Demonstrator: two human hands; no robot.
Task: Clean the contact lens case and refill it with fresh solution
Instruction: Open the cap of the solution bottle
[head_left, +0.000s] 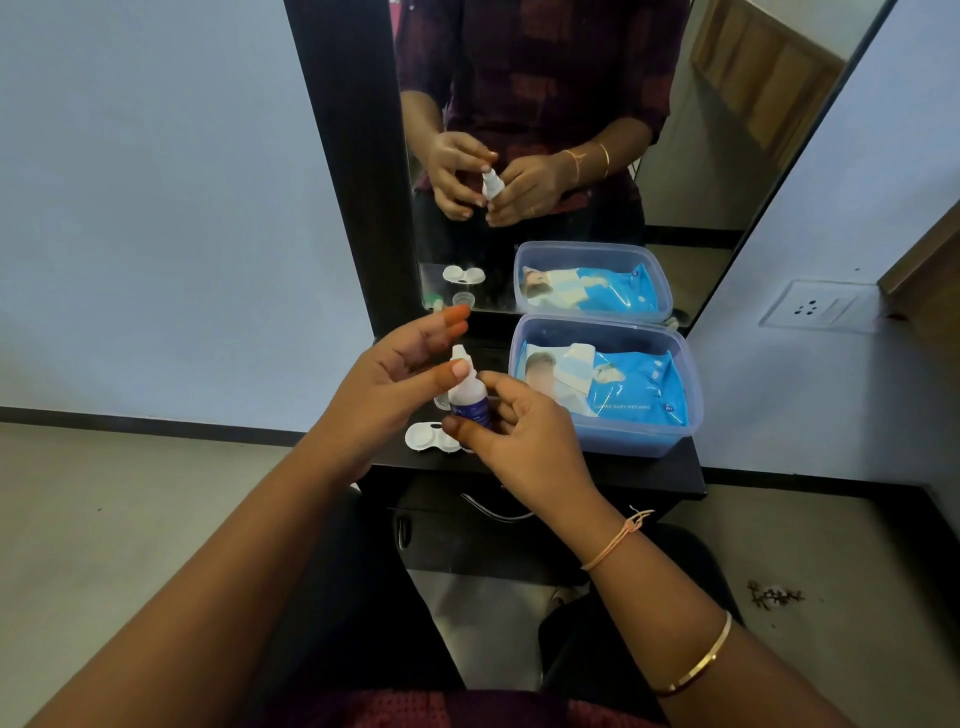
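Observation:
A small solution bottle (466, 396) with a white top and dark blue label is held upright above the dark shelf. My right hand (519, 436) grips its lower body. My left hand (400, 374) is beside it with the fingers spread, and its thumb tip rests against the bottle's white shoulder near the nozzle. The white contact lens case (427, 437) lies open on the shelf just below the bottle, partly hidden by my right thumb. A small clear cap (441, 400) sits behind the bottle, mostly hidden.
A clear plastic box (675, 415) holding a blue wet-wipes pack stands on the right of the dark shelf (649, 475). A mirror (571, 156) behind the shelf reflects my hands, the case and the box. A wall socket (818, 306) is at right.

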